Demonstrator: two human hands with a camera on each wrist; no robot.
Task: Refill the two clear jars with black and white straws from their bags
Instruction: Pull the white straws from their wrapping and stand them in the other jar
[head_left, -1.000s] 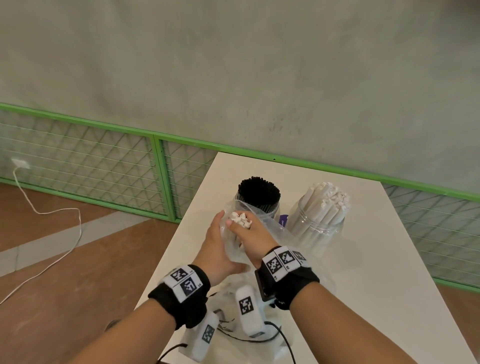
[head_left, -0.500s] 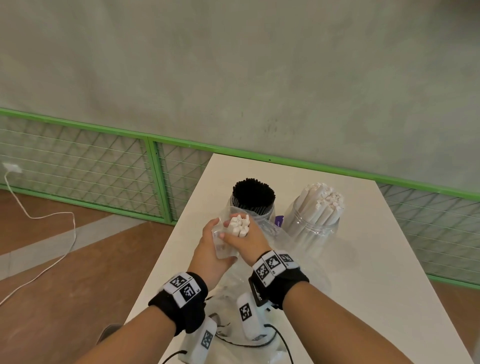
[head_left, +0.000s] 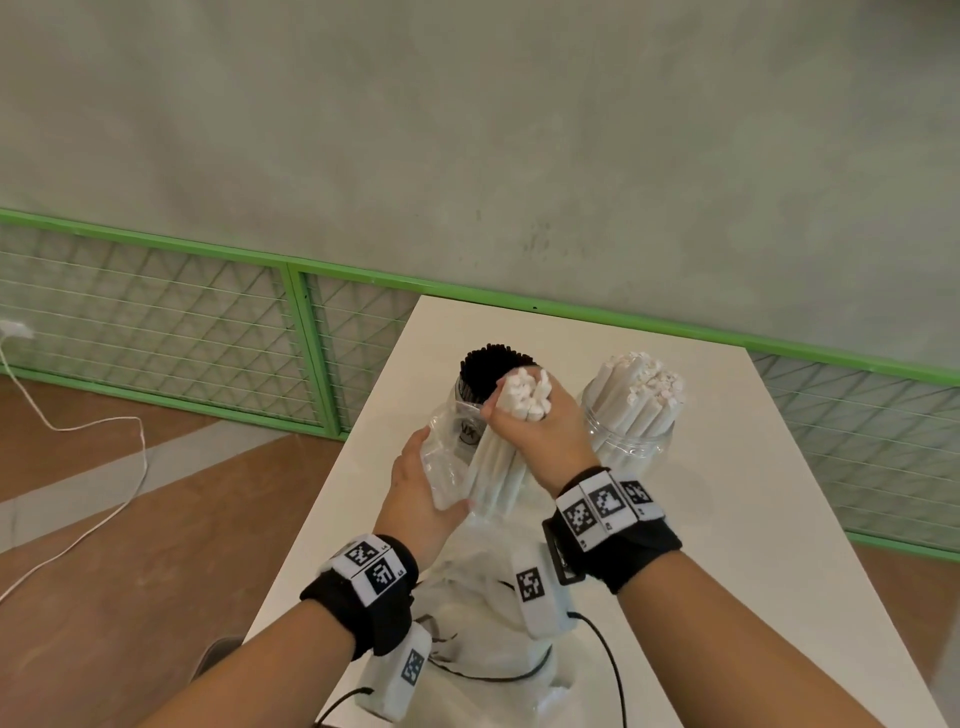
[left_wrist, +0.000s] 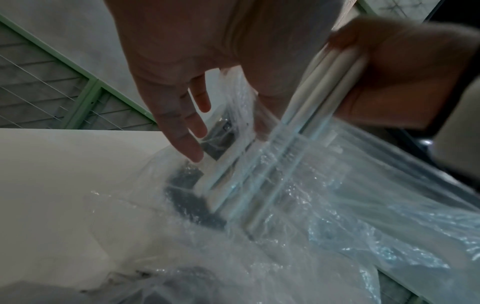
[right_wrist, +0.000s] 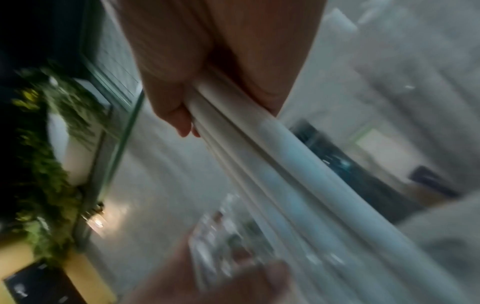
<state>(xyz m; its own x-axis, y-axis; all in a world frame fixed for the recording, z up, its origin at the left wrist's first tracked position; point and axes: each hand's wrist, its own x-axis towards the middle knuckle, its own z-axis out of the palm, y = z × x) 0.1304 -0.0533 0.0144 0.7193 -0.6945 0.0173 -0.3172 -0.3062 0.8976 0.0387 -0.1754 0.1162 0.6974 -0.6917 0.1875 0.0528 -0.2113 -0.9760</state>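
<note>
My right hand (head_left: 540, 431) grips a bundle of white straws (head_left: 498, 467) near its top end; the bundle is tilted, with its lower part still inside a clear plastic bag (head_left: 447, 457). My left hand (head_left: 415, 483) holds that bag from the left, thumb across the front. Behind them stands a clear jar of black straws (head_left: 493, 364), and to its right a clear jar of white straws (head_left: 634, 410). The left wrist view shows my left hand (left_wrist: 182, 115) on the bag (left_wrist: 363, 185) around the straws (left_wrist: 259, 164). The blurred right wrist view shows my right hand (right_wrist: 182, 61) on the straws (right_wrist: 259, 154).
Everything sits on a narrow white table (head_left: 753, 519) whose left edge is close to my left hand. More crumpled clear plastic (head_left: 483, 587) lies under my wrists. A green-framed mesh fence (head_left: 301, 364) runs behind, and a white cable (head_left: 104, 499) trails over the wooden floor.
My right hand has lifted the white straw bundle up, so much more of its length stands above the bag. My left hand has slid lower on the bag.
</note>
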